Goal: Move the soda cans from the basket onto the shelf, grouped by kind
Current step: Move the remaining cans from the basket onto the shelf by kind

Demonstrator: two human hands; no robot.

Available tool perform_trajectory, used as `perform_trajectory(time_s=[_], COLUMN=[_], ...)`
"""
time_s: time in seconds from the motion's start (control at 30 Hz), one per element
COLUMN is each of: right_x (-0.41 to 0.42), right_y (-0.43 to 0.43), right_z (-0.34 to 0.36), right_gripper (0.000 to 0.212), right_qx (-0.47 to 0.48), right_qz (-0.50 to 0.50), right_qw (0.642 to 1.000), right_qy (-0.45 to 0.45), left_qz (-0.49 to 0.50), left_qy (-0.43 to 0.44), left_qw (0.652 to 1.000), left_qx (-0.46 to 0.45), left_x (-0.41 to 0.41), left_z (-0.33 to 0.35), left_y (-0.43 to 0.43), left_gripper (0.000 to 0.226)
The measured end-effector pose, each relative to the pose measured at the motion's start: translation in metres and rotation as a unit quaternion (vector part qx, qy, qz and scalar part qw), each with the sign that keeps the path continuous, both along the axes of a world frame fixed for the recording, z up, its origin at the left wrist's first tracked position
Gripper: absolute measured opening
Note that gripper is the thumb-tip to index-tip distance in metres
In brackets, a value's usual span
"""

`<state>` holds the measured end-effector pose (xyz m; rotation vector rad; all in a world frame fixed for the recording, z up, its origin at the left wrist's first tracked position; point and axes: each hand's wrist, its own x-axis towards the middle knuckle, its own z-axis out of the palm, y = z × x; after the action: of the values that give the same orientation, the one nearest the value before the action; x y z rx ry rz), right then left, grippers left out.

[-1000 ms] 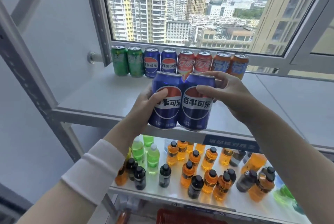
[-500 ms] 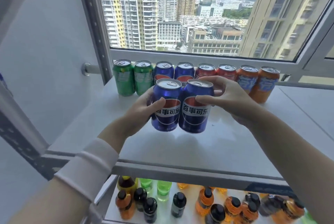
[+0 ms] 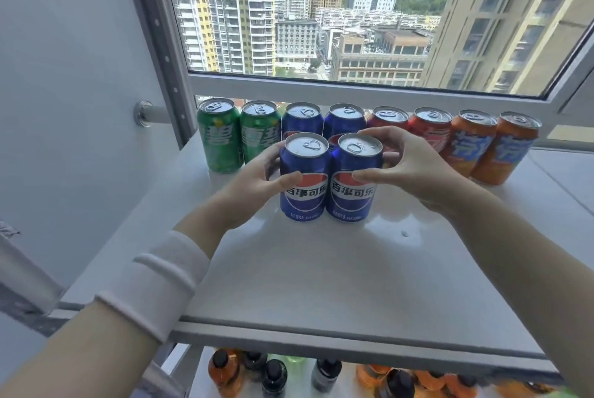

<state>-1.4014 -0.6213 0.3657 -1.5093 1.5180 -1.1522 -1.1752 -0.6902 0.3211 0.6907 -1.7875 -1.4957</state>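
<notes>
Two blue cola cans stand side by side on the white shelf (image 3: pixel 321 269). My left hand (image 3: pixel 254 185) grips the left blue can (image 3: pixel 303 201), and my right hand (image 3: pixel 414 166) grips the right blue can (image 3: pixel 352 201). Directly behind them, in the back row by the window, stand two more blue cans (image 3: pixel 302 119). That row also holds two green cans (image 3: pixel 218 134) at the left, two red cans (image 3: pixel 430 124) and two orange cans (image 3: pixel 501 147) at the right. The basket is out of view.
A window frame (image 3: pixel 353 89) runs right behind the back row. A grey upright post (image 3: pixel 154 44) stands at the shelf's left rear. Several bottles (image 3: pixel 273 375) sit on the lower shelf below. The shelf's front half is bare white surface.
Both hands carried the two blue cans up over the shelf edge and forward. The cans now stand on the shelf in front of the blue pair in the back row.
</notes>
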Motion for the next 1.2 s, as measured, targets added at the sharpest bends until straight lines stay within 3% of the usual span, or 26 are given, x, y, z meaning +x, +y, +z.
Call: perform_trajectory(time_s=[0.1, 0.2, 0.4, 0.53, 0.73, 1.2], right_x=[0.0, 0.002, -0.001, 0.0, 0.0, -0.001], right_y=[0.0, 0.002, 0.002, 0.0, -0.011, -0.018], right_z=[-0.001, 0.0, 0.016, 0.021, 0.017, 0.018], right_gripper=[0.075, 0.08, 0.09, 0.074, 0.069, 0.067], right_qx=[-0.004, -0.01, -0.016, -0.021, 0.0, 0.001], right_qz=[-0.001, -0.005, -0.01, -0.027, -0.043, -0.04], right_qw=[1.0, 0.997, 0.979, 0.962, 0.984, 0.987], right_qy=[0.009, 0.076, 0.203, 0.271, 0.173, 0.157], left_qz=[0.001, 0.012, 0.084, 0.116, 0.12, 0.104], left_qy=[-0.007, -0.044, -0.1, -0.167, -0.198, -0.223], left_qw=[1.0, 0.999, 0.983, 0.958, 0.949, 0.95], left_qx=[0.002, -0.016, -0.126, -0.203, -0.215, -0.193], left_x=[0.002, 0.002, -0.004, -0.009, -0.011, -0.012], left_z=[0.004, 0.005, 0.027, 0.032, 0.038, 0.04], left_y=[-0.003, -0.005, 0.002, 0.005, -0.005, -0.022], left_gripper=[0.082, 0.068, 0.081, 0.082, 0.076, 0.071])
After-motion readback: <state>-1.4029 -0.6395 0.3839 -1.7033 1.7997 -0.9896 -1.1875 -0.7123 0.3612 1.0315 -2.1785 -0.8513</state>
